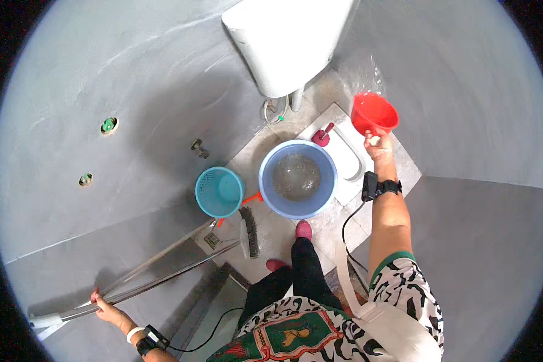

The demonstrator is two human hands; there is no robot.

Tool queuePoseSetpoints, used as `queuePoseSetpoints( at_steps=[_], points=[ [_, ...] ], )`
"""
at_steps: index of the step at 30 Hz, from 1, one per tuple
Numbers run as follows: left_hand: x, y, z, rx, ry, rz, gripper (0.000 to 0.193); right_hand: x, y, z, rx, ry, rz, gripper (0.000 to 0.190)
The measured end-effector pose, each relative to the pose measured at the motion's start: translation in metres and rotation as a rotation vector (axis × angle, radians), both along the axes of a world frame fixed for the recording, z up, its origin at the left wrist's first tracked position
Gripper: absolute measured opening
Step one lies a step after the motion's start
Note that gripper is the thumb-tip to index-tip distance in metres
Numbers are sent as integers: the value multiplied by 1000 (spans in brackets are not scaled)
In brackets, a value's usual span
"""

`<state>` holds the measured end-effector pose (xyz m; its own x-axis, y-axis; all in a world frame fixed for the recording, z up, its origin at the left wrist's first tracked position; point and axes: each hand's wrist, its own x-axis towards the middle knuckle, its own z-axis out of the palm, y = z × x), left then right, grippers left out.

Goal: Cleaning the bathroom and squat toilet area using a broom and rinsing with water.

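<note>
My right hand (378, 145) grips a red plastic dipper (374, 113) by its handle, above the white squat toilet pan (347, 156). Clear water (374, 77) splashes from the dipper's far side, against the grey wall. At lower left, my left hand (108, 311) is closed around the metal pole of a broom (181, 271). The dark bristles of its head (250, 233) lie near the floor by my feet. Between my hands stands a blue plastic tub (266, 199) with greyish water (296, 178) in it.
A teal plastic basket (219, 192) stands left of the tub, beside an orange-ended tool (253, 198). A dark red plunger or brush (321, 137) rests by the toilet pan. A white fixture (294, 50) projects above the floor, and a tap (200, 148) sticks out from the left wall.
</note>
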<state>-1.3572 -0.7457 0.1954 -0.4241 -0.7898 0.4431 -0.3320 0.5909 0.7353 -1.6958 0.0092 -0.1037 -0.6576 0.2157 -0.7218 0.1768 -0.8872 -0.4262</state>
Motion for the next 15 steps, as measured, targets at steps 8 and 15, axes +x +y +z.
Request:
queuePoseSetpoints(
  at_steps=[8, 15],
  points=[
    [-2, 2, 7, -1, -69, 21, 37, 195, 95, 32, -45, 230, -116, 24],
    [-7, -14, 4, -89, -215, 167, 46, 386, 100, 15, -46, -361, -253, 18]
  ],
)
